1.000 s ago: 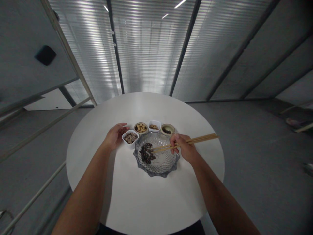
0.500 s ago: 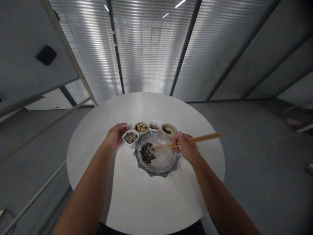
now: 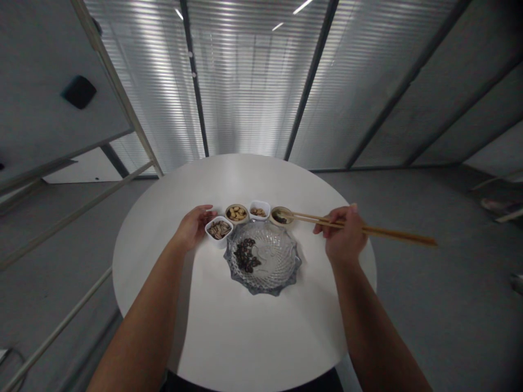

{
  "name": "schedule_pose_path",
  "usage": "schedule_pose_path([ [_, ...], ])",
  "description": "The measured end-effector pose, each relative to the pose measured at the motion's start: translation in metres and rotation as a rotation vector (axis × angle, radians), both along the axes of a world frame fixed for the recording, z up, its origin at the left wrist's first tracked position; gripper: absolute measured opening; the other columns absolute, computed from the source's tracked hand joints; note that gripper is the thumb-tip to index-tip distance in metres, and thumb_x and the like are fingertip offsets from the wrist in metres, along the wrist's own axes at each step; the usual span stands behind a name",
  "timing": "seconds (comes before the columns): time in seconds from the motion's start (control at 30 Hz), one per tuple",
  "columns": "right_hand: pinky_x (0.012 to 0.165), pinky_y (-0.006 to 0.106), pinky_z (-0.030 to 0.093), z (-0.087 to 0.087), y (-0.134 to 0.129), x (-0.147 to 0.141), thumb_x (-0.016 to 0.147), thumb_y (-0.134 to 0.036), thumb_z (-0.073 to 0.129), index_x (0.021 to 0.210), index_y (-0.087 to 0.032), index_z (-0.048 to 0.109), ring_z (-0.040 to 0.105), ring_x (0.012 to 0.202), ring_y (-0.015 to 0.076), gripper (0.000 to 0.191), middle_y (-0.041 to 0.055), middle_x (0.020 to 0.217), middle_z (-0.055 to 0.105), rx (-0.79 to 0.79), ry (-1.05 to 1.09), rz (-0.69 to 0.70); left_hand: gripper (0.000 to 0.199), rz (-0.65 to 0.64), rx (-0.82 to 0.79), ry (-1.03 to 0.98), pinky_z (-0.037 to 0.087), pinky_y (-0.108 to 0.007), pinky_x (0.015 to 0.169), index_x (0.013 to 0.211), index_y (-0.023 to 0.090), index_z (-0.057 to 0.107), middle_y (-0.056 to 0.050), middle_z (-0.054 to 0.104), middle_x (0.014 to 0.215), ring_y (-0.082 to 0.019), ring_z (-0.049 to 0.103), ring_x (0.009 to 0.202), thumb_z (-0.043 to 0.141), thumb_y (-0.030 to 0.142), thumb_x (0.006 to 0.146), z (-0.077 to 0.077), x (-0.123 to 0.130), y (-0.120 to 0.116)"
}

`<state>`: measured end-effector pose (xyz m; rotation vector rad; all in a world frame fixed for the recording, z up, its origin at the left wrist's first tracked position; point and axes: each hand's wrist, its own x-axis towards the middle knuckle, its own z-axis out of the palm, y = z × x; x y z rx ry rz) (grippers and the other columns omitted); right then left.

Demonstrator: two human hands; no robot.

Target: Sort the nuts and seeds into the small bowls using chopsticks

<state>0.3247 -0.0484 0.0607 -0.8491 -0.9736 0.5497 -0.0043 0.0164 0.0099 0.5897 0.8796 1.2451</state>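
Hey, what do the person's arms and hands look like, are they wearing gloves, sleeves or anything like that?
The left hand and right hand are bare, with no gloves. The left forearm and right forearm are bare too: no sleeves, watch or bracelet show.

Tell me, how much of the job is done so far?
It looks partly done. A heap of dark beans already sits on the glass plate. Right now, the right hand holds chopsticks with their tips at the round cup, which still has some dark bits. Left, it seems: the seeds, peanuts and nuts still sit off the plate.
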Motion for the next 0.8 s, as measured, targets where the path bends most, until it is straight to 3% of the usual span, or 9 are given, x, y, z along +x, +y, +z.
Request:
schedule_pose_path([
  [0.2,0.035,0.023,0.04,-0.003,0.001,0.0,0.09,-0.047,0.045,0.057,-0.018,0.053,0.047,0.031,0.0107,0.045,-0.0058,0.036,0.041,-0.021,-0.025,-0.019,0.02,-0.007,-0.007,-0.012,0.051,-0.033,0.063,0.095,0.012,0.063,-0.01,0.067,0.08,-0.021,0.064,0.07,0.061,0.02,0.076,0.0,0.0,0.001],
  [0.33,0.036,0.024,0.039,-0.005,-0.001,-0.007,0.091,-0.045,0.044,0.056,-0.019,0.053,0.044,0.03,0.01,0.044,-0.0058,0.036,0.041,-0.07,0.011,0.215,0.02,-0.004,-0.018,-0.004,0.051,-0.032,0.063,0.094,0.012,0.063,-0.01,0.067,0.08,-0.021,0.064,0.07,0.061,0.02,0.076,0.002,0.002,0.0],
  [0.5,0.037,0.023,0.037,-0.006,-0.009,-0.023,0.089,-0.05,0.047,0.055,-0.018,0.053,0.046,0.031,0.0106,0.046,-0.0055,0.035,0.041,-0.24,-0.131,0.469,0.02,0.002,-0.034,-0.005,0.051,-0.032,0.062,0.095,0.012,0.063,-0.01,0.066,0.08,-0.021,0.064,0.069,0.06,0.019,0.076,0.004,0.004,0.0],
  [0.8,0.042,0.024,0.041,-0.015,-0.015,-0.034,0.091,-0.054,0.041,0.06,-0.019,0.052,0.048,0.036,0.0114,0.048,-0.0055,0.036,0.042,-0.341,-0.3,0.543,0.019,0.0,-0.025,-0.006,0.051,-0.032,0.063,0.095,0.012,0.062,-0.01,0.066,0.079,-0.021,0.064,0.069,0.059,0.019,0.077,0.008,0.006,-0.002],
])
